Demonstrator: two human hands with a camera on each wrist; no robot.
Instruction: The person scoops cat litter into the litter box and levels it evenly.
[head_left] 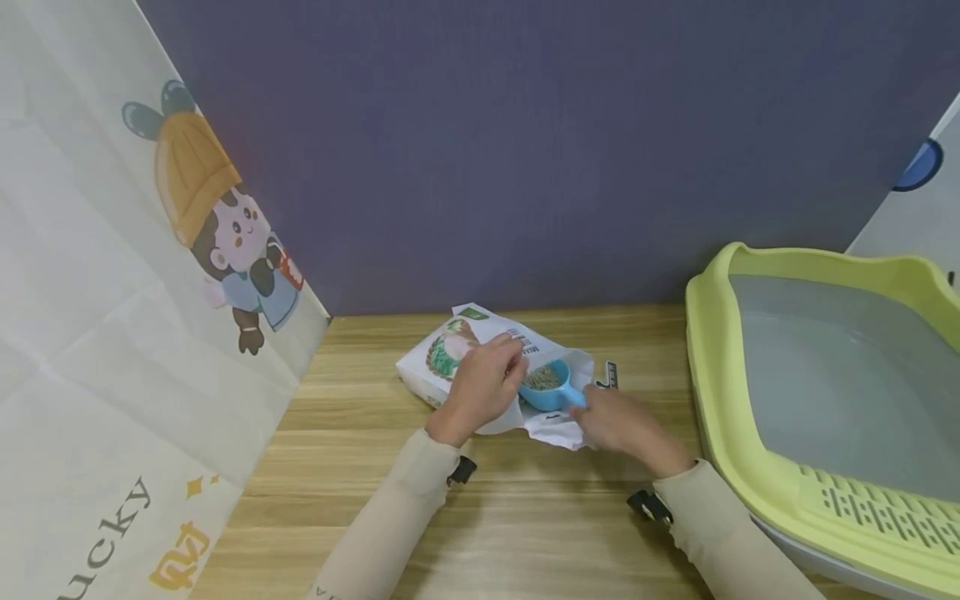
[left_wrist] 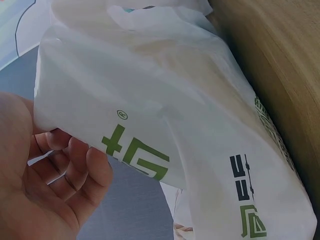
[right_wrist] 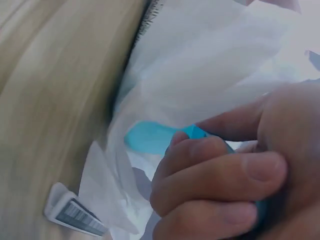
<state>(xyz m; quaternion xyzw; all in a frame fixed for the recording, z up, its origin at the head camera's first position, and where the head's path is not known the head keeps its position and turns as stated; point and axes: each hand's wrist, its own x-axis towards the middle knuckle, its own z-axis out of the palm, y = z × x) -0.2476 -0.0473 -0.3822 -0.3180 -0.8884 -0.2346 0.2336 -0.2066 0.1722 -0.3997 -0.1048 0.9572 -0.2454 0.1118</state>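
Note:
A white printed bag [head_left: 442, 350] lies on its side on the wooden table, its mouth turned to the right. My left hand [head_left: 486, 383] pinches the upper edge of that mouth, thumb against curled fingers, and lifts the plastic [left_wrist: 150, 100] in the left wrist view. Gripped by its handle in my right hand [head_left: 618, 423] is a light blue scoop [head_left: 536, 402]. Its cup sits in the bag's mouth and holds brownish pellets [head_left: 542, 379]. Seen from the right wrist, fingers wrap the handle, and the plastic partly hides the scoop [right_wrist: 152, 137].
To the right stands a large litter box [head_left: 708, 358] with a yellow-green rim and grey inside. A small white piece with a dark label [head_left: 611, 375] lies by the bag's mouth. A dark panel [head_left: 510, 167] rises behind the table [head_left: 337, 417], a printed white sheet [head_left: 112, 292] at left.

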